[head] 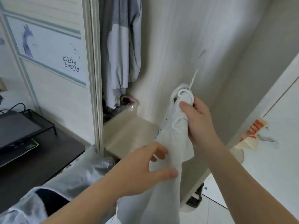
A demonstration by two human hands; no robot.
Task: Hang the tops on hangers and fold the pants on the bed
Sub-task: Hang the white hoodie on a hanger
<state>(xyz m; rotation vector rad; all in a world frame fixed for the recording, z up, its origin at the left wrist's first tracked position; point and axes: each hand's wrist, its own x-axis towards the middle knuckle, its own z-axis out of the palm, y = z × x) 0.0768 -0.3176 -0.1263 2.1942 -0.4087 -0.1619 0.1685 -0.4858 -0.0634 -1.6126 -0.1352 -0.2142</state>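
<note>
A white garment [169,143] with a drawstring at its bunched top hangs in front of an open wardrobe. My right hand [197,120] grips the bunched top, fingers curled round the cloth. Lower down, my left hand [145,168] pinches the hanging fabric between thumb and fingers. A grey and white top [119,50] hangs inside the wardrobe at the upper middle. A silvery grey garment [68,180] lies at the lower left, partly under my left forearm. No hanger shows in this view.
The wardrobe's sliding door [53,70] with a printed picture stands on the left, its pale side panel [194,46] on the right. A dark desk [40,159] with a black tray and screen sits lower left. A white door with a torn sticker [252,135] is at right.
</note>
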